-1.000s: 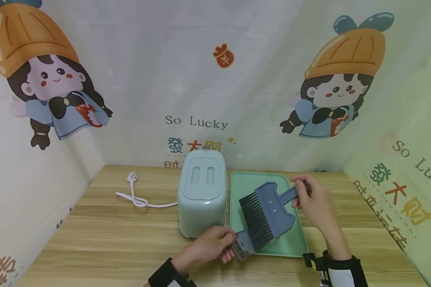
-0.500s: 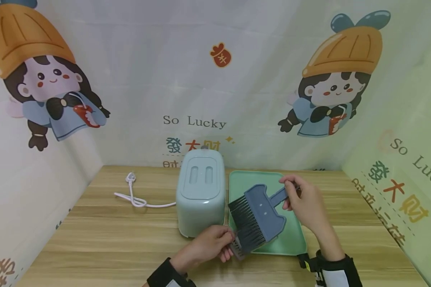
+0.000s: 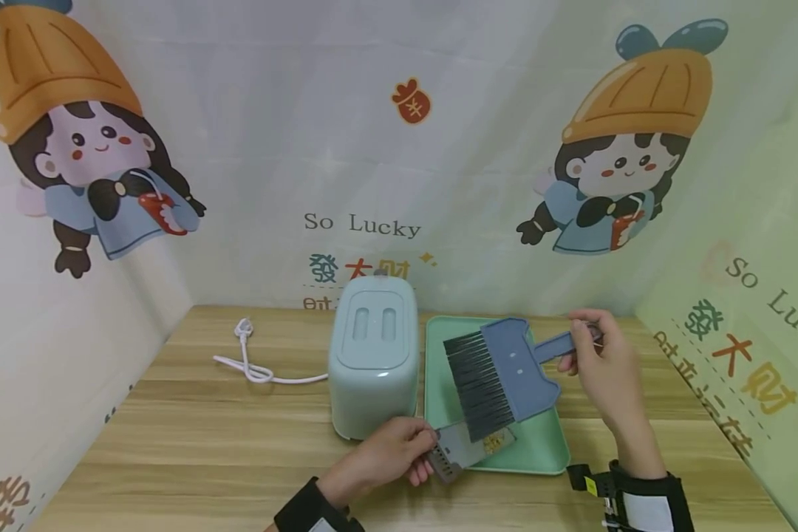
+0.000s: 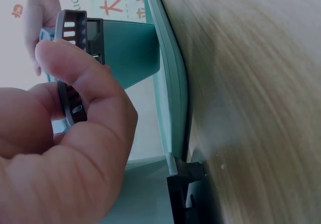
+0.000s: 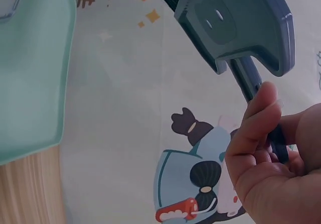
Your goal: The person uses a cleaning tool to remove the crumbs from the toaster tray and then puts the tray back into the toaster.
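My left hand pinches the slotted end of a flat grey crumb tray, which reaches over the front of a green serving tray. Yellowish crumbs lie toward its far end. In the left wrist view, thumb and finger grip the dark slotted end. My right hand holds a blue hand brush by its handle, tilted, with black bristles overlapping the crumb tray in the head view. The right wrist view shows fingers curled round the brush handle.
A pale green toaster stands left of the serving tray, close to my left hand. Its white cord and plug lie on the wooden table. A printed cloth hangs behind and at both sides.
The brush first moved left over the crumb tray, then back right and up with my right hand, uncovering crumbs. My left hand and the crumb tray stay nearly in place.
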The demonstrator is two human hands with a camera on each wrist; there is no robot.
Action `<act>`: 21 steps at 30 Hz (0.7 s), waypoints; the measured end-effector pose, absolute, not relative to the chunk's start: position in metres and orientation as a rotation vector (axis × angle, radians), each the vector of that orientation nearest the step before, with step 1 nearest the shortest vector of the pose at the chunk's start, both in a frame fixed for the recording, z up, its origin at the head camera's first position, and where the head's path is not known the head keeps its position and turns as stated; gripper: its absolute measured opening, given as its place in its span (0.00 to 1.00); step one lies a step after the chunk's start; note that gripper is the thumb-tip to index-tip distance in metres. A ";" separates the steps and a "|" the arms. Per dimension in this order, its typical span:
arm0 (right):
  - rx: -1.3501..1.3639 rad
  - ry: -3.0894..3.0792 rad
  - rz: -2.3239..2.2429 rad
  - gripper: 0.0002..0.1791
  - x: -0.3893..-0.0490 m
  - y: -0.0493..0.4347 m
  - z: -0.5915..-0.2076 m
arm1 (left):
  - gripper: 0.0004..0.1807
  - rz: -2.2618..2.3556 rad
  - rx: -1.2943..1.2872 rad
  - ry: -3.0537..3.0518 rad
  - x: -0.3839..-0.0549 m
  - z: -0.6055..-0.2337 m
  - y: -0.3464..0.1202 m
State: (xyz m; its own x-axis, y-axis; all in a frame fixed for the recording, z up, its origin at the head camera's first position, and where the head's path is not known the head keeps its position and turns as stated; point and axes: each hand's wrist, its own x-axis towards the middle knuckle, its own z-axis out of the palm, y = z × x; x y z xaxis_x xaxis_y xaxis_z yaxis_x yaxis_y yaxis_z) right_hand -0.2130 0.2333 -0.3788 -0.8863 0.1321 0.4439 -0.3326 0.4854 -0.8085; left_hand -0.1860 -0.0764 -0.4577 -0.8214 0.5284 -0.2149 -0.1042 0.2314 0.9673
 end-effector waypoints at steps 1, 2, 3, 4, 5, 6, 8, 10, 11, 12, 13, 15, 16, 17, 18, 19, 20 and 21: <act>0.175 -2.290 1.400 0.16 -0.213 0.231 -0.378 | 0.13 1.634 0.393 2.004 -0.186 -0.458 -0.076; 0.192 -2.304 1.404 0.16 -0.213 0.229 -0.378 | 0.13 1.638 0.397 2.005 -0.186 -0.459 -0.075; 0.216 -2.323 1.408 0.15 -0.213 0.226 -0.379 | 0.13 1.641 0.400 2.005 -0.186 -0.459 -0.075; 0.244 -2.343 1.413 0.15 -0.213 0.223 -0.379 | 0.13 1.646 0.400 2.001 -0.186 -0.459 -0.074; 0.267 -2.370 1.412 0.14 -0.214 0.220 -0.381 | 0.13 1.646 0.404 2.000 -0.186 -0.460 -0.074; 0.287 -2.392 1.412 0.14 -0.214 0.218 -0.383 | 0.13 1.646 0.407 1.999 -0.186 -0.460 -0.074; 0.318 -2.435 1.396 0.13 -0.216 0.213 -0.385 | 0.13 1.647 0.407 1.996 -0.187 -0.461 -0.075; 0.336 -2.465 1.380 0.11 -0.217 0.210 -0.388 | 0.13 1.641 0.410 2.000 -0.187 -0.461 -0.075; 0.340 -2.478 1.363 0.10 -0.218 0.208 -0.389 | 0.13 1.637 0.415 2.003 -0.187 -0.461 -0.075; 0.342 -2.485 1.351 0.09 -0.218 0.208 -0.390 | 0.13 1.634 0.415 2.002 -0.187 -0.461 -0.075; 0.342 -2.493 1.336 0.09 -0.219 0.208 -0.391 | 0.13 1.632 0.417 2.003 -0.187 -0.461 -0.075; 0.338 -2.508 1.323 0.10 -0.221 0.208 -0.393 | 0.13 1.631 0.414 2.001 -0.187 -0.460 -0.074; 0.331 -2.518 1.318 0.11 -0.222 0.209 -0.395 | 0.13 1.629 0.412 2.003 -0.186 -0.460 -0.074; 0.324 -2.522 1.321 0.11 -0.223 0.211 -0.397 | 0.13 1.627 0.407 2.002 -0.186 -0.459 -0.074; 0.308 -2.526 1.329 0.11 -0.224 0.212 -0.398 | 0.13 1.626 0.402 2.001 -0.186 -0.458 -0.074; 0.290 -2.531 1.334 0.11 -0.225 0.214 -0.400 | 0.13 1.625 0.400 2.001 -0.185 -0.457 -0.074; 0.270 -2.531 1.339 0.12 -0.226 0.216 -0.401 | 0.13 1.624 0.397 2.000 -0.185 -0.457 -0.074; 0.251 -2.529 1.342 0.12 -0.226 0.219 -0.402 | 0.12 1.622 0.391 2.000 -0.184 -0.457 -0.075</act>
State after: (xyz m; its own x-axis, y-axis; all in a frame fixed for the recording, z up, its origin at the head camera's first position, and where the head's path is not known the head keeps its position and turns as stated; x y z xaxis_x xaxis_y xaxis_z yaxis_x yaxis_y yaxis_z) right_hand -0.2264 0.2189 -0.4018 -0.9493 -0.0272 0.3131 -0.2745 0.5568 -0.7839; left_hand -0.1844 -0.0748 -0.4566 -0.8173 0.5328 -0.2192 -0.1042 0.2374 0.9658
